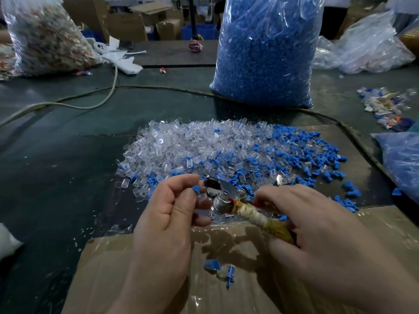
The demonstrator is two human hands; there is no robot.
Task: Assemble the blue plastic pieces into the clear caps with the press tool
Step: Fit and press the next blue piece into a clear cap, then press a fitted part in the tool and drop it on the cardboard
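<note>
One blue piece (195, 189) pinched in left hand (165, 218), just left of press tool (221, 202) head; tool axis runs lower-right to upper-left, handle gripped by right hand (317, 223).

We find no legible txt, nos. or logos. Cardboard boxes (169, 29) at back are too dim & blurred to read. The press tool (221, 201) w/ its taped handle and the clear bag of blue pieces (267, 53) carry no print we can make out.
</note>
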